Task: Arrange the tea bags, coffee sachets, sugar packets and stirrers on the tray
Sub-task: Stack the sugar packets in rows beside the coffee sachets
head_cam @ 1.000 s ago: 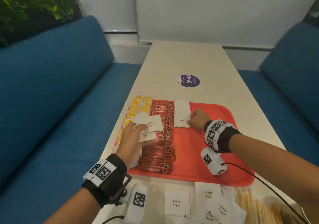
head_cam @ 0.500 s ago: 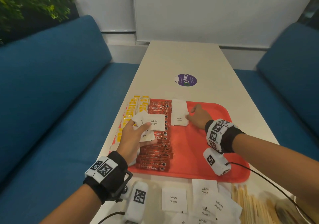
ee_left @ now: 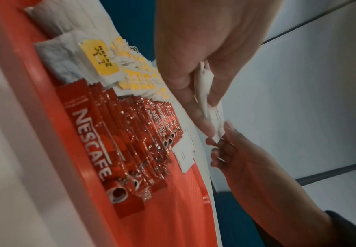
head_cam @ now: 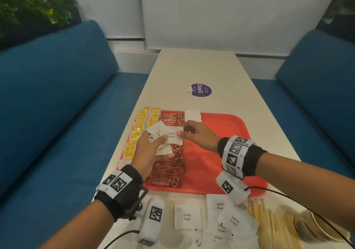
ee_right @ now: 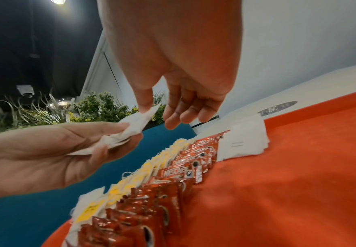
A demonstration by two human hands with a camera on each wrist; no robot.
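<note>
A fan of white paper sugar packets (head_cam: 165, 135) is gripped by the left hand (head_cam: 148, 152); its top packet's corner is pinched by the right hand (head_cam: 199, 135). Beneath both, red coffee sachets (head_cam: 169, 172) are laid on the red plastic tray (head_cam: 221, 125).

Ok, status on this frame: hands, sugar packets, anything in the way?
Left hand grips a fan of sugar packets over the coffee sachets. Right hand pinches the top packet. Sugar row started on tray. Nothing blocking.

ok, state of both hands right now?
Left hand: holding a bunch of sugar packets.
Right hand: pinching the edge of the top packet in that bunch.
</note>
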